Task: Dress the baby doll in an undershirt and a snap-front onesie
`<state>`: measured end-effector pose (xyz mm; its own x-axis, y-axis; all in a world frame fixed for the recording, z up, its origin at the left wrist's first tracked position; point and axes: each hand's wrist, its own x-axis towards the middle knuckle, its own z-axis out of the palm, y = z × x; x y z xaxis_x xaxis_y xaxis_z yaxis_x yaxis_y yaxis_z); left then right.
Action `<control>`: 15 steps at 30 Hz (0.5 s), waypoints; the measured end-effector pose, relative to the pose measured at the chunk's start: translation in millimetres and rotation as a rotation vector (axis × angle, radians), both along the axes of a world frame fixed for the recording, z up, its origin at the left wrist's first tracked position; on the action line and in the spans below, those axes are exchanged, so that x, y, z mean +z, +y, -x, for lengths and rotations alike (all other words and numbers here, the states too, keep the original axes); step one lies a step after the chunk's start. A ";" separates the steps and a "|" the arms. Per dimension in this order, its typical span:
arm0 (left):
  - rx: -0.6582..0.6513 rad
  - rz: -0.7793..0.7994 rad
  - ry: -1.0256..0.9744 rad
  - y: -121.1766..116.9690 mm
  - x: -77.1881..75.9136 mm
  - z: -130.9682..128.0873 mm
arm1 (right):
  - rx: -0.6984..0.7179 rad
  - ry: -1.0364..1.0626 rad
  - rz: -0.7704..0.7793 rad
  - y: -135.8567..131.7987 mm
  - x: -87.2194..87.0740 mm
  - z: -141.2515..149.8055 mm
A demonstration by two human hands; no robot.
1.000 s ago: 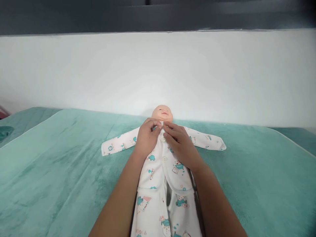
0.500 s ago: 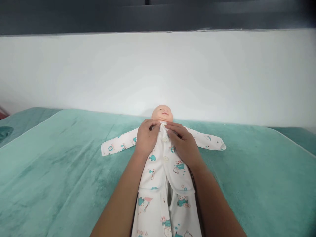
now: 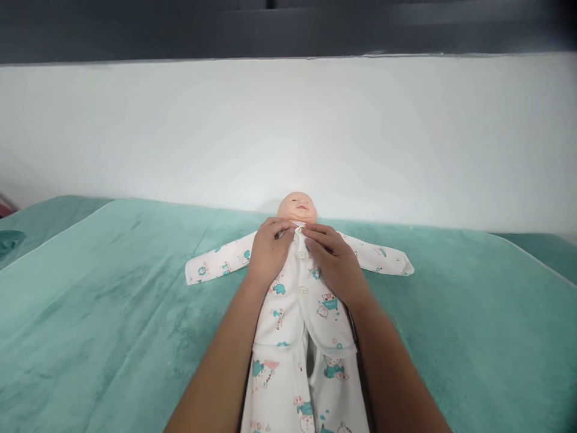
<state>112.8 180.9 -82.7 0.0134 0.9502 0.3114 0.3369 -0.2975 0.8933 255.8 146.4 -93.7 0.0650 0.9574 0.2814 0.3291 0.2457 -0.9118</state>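
A baby doll [image 3: 297,207] lies on its back on a teal blanket [image 3: 112,300], head away from me. It wears a white printed shirt [image 3: 295,300] with small buttons down the front and matching trousers [image 3: 288,391]. The sleeves spread out to both sides. My left hand [image 3: 267,252] pinches the left edge of the shirt's collar just under the doll's chin. My right hand [image 3: 333,261] pinches the right edge of the collar, its fingers curled beside the top button. Both hands meet at the neckline.
The teal blanket covers a wide flat surface that ends at a white wall [image 3: 288,138] right behind the doll's head. A dark band [image 3: 288,27] runs above the wall. A darker teal strip [image 3: 541,246] shows at the right edge.
My hands have shifted slightly up towards the collar and apart, uncovering the second button. The doll and clothes have stayed in place.
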 end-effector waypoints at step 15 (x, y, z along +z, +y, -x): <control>-0.052 -0.038 -0.014 0.1 -1.5 0.7 | -0.048 -0.052 -0.049 -0.1 -0.4 0.9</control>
<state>112.1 181.0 -84.2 0.0581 0.9357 0.3479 0.3071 -0.3483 0.8857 254.9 146.3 -94.0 0.0944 0.9386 0.3320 0.3880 0.2724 -0.8805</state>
